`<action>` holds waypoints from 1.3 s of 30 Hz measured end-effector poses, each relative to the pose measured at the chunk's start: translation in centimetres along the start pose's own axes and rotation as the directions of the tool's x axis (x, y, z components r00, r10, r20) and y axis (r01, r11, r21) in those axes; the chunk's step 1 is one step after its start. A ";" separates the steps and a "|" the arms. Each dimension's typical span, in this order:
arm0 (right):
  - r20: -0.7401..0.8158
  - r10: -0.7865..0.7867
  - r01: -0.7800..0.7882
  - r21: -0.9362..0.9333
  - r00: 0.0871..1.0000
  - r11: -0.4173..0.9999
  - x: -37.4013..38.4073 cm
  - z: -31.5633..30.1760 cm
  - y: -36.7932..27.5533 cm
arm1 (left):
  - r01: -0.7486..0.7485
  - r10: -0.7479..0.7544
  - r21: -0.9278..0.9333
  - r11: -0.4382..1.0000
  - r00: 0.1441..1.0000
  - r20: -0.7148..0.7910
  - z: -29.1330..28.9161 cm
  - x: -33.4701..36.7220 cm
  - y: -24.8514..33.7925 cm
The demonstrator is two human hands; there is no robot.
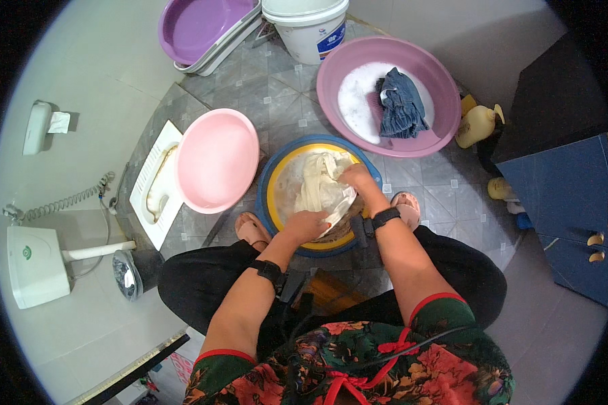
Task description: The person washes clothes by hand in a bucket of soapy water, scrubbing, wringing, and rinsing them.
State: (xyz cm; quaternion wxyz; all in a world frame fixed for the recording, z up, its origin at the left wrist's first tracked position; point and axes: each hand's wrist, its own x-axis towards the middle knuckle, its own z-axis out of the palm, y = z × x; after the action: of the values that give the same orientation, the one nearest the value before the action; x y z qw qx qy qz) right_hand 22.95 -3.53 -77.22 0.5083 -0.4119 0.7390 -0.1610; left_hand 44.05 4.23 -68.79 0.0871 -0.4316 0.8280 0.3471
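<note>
A wet cream-coloured cloth (pixel 317 182) hangs in folds over a round basin (pixel 263 192) with a blue rim and a yellow inner ring, which stands on the floor between my feet. My left hand (pixel 307 227) is closed on the near edge of the cloth. Higher up on the right, my right hand (pixel 359 179) grips the cloth's other side, so it is stretched between the two. Cloudy water (pixel 287 182) shows in the basin around it. What kind of garment or cloth it is, I cannot make out.
A purple tub (pixel 331 74) with suds and folded denim (pixel 402 104) stands beyond, to the right. At the left a pink basin (pixel 216 162) partly covers a squat toilet (pixel 157 182). A white bucket (pixel 304 37), pump bottle (pixel 478 125), blue cabinet (pixel 567 202) and bin (pixel 136 273) surround me.
</note>
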 end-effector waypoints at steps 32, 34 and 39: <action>-0.205 -0.299 0.125 -0.593 0.932 0.795 -1.2 -2.4 -1.3 | 0.010 -0.090 -0.312 0.950 0.966 -0.241 -8.7 -4.9 0.8; -0.140 -0.253 0.145 -0.525 0.957 0.839 -0.8 -2.0 -1.0 | 0.025 -0.060 -0.159 0.987 0.973 -0.223 -8.1 -5.3 1.0; 0.112 -0.002 -0.055 0.502 0.994 0.863 -0.8 -2.0 -1.0 | 0.125 -0.133 0.130 0.984 0.990 0.053 -7.7 -5.4 1.9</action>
State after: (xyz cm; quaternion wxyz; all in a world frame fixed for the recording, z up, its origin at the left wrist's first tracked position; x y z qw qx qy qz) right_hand 21.75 -3.86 -75.23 0.6399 -0.2627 0.6479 -0.3189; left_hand 47.11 3.52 -59.76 0.1620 -0.4672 0.8155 0.3007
